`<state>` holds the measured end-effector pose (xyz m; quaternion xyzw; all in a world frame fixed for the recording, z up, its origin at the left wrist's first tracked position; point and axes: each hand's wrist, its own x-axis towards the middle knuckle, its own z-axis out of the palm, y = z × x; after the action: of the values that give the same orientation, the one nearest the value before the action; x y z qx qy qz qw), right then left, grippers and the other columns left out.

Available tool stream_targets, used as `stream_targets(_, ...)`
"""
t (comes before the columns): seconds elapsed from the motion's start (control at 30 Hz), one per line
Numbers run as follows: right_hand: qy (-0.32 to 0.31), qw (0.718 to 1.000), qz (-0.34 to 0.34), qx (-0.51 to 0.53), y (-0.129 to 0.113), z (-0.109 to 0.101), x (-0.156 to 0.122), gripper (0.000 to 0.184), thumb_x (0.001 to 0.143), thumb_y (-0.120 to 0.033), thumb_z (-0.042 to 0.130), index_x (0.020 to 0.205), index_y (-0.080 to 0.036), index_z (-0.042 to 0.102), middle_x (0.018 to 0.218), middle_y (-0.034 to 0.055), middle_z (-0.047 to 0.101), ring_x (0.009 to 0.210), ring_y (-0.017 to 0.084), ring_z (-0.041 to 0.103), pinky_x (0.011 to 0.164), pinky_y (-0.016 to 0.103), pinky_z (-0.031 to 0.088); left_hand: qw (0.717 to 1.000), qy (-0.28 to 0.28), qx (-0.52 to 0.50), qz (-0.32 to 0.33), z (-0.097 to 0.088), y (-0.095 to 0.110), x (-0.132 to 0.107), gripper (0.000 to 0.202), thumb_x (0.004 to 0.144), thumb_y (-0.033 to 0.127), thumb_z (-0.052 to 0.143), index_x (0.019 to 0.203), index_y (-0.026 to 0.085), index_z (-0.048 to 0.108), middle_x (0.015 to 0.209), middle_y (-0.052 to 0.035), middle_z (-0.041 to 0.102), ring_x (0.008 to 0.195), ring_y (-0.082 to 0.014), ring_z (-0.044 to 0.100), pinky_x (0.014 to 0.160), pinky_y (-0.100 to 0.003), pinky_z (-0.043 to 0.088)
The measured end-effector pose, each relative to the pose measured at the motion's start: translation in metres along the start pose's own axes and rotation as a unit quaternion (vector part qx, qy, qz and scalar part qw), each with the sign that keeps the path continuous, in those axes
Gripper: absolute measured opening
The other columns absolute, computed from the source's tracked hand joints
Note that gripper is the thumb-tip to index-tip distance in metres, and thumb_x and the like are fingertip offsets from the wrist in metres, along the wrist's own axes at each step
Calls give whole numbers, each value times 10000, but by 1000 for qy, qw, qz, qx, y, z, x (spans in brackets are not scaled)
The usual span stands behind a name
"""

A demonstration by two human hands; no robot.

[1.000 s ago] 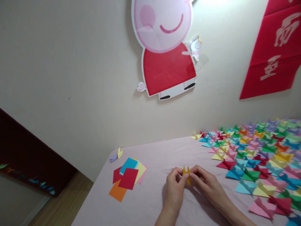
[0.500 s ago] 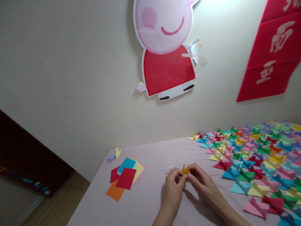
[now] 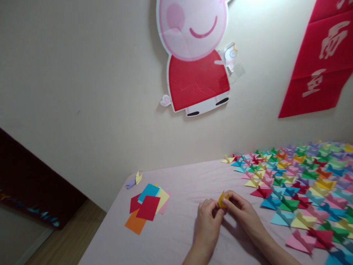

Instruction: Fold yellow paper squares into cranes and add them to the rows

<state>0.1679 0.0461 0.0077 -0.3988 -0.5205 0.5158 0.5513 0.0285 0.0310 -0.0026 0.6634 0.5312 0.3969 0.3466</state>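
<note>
A small folded piece of yellow origami paper (image 3: 222, 200) is pinched between my two hands, just above the pink cloth. My left hand (image 3: 209, 217) grips its lower left side, fingers curled. On the other side my right hand (image 3: 239, 207) pinches it, the thumb lying across its front. The fingers cover the lower part of the paper. To the left lie loose square paper sheets (image 3: 148, 208) in red, blue, orange, yellow and pink, overlapping. Many finished paper cranes (image 3: 302, 222) in mixed colours stand in rows to the right.
The pink cloth (image 3: 182, 243) covers the surface up to the wall. Two folded papers, a yellow one (image 3: 138, 178) and a purple one (image 3: 131, 183), lie at its far left corner. A cartoon pig cutout (image 3: 197, 81) and a red banner (image 3: 317, 66) hang on the wall.
Both hands have shifted slightly right with the yellow paper. The paper has turned, and its two points no longer show side by side. The loose sheets stay put.
</note>
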Motion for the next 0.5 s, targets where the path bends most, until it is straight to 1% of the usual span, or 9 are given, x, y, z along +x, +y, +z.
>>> stream_targets(0.1,14,1000,-5,-19,-3,-1,1,413,749,-593,725,652,-200,644,669,20,613,671,202,577,657,350,493,1000,-7,3,13,-2,6,0,155,901,232,583,753,217,629,821,-18,639,856,-212,539,810,-311,379)
stream_targets(0.2,34,998,-18,-42,-3,-3,1,412,737,-592,730,648,-196,664,678,28,626,680,208,588,654,347,492,1000,21,-17,4,-5,10,0,61,891,217,592,857,220,642,897,-7,638,877,-194,546,807,-291,393)
stream_targets(0.27,32,997,-28,-61,0,-4,0,407,756,-590,711,653,-197,680,680,31,628,678,210,588,643,344,487,998,44,-37,-5,-7,10,0,51,889,221,597,919,222,638,929,0,633,866,-180,550,780,-275,403)
stream_targets(0.4,4,994,-39,-99,5,-4,0,391,797,-570,666,667,-201,690,681,31,628,659,208,584,638,345,474,997,67,-37,-9,-9,6,2,50,877,194,593,843,212,626,868,6,616,837,-173,540,763,-270,394)
stream_targets(0.5,-16,993,-29,-110,5,-3,0,360,808,-533,656,669,-202,677,687,26,623,669,207,582,643,340,471,997,67,-38,-23,-10,5,4,72,870,184,582,814,209,620,836,11,605,787,-166,525,735,-269,388)
